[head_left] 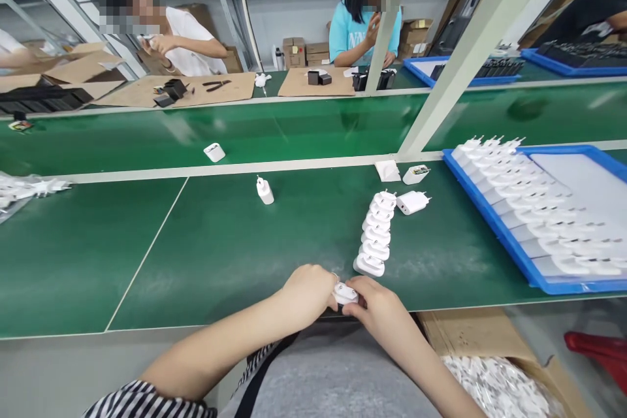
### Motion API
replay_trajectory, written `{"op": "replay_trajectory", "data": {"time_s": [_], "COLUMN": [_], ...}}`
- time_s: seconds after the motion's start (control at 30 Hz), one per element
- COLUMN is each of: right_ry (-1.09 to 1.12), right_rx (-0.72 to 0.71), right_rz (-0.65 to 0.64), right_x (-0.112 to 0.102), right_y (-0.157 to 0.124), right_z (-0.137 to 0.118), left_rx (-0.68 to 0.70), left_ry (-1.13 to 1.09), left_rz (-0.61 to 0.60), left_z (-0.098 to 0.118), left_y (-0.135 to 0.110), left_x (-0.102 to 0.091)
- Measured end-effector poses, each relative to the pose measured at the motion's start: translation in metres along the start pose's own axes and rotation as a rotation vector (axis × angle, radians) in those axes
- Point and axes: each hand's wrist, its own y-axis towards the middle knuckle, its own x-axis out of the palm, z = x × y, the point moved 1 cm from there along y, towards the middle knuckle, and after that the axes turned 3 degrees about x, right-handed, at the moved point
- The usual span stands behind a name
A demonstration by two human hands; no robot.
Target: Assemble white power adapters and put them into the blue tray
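Note:
My left hand point(307, 290) and my right hand point(379, 305) meet at the near edge of the green table point(220, 255), both closed on one small white charger plug point(345, 292). Just beyond my hands a row of several white plugs point(376, 235) lies in a line running away from me. One more plug point(413, 202) lies on its side to the right of that row. Another point(264, 191) stands alone further left.
A blue tray point(494, 225) at the right holds rows of white plugs. A cardboard box point(494, 379) of white parts sits below the table edge at the right. Two people work across the green conveyor belt point(294, 134), where a white plug point(214, 152) lies. A slanted frame post point(455, 65) rises at the right.

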Motion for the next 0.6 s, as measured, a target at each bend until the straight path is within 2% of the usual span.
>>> {"op": "replay_trajectory", "data": {"time_s": [0.1, 0.17, 0.23, 0.33, 0.43, 0.5, 0.53, 0.6], "right_ry": [0.036, 0.097, 0.197, 0.427, 0.653, 0.761, 0.824, 0.962], "right_rx": [-0.02, -0.01, 0.028, 0.151, 0.231, 0.196, 0.192, 0.199], "right_rz": [0.097, 0.211, 0.286, 0.42, 0.752, 0.867, 0.831, 0.654], "right_x": [0.0, -0.001, -0.004, -0.019, -0.045, -0.061, -0.066, -0.071], "right_y": [-0.008, -0.016, -0.025, -0.025, 0.006, 0.044, 0.066, 0.106], "right_z": [0.013, 0.025, 0.036, 0.052, 0.067, 0.074, 0.076, 0.078], "left_rx": [0.087, 0.069, 0.038, 0.025, 0.061, 0.101, 0.125, 0.17], "left_ry": [-0.175, -0.267, -0.317, -0.338, -0.332, -0.304, -0.285, -0.245], "left_rz": [0.201, 0.323, 0.371, 0.349, 0.33, 0.324, 0.317, 0.304], "left_z": [-0.007, -0.009, -0.009, -0.008, -0.009, -0.01, -0.01, -0.011], "left_y": [0.003, 0.012, 0.025, 0.046, 0.059, 0.065, 0.067, 0.07], "left_x": [0.019, 0.033, 0.043, 0.048, 0.046, 0.044, 0.042, 0.039]}}
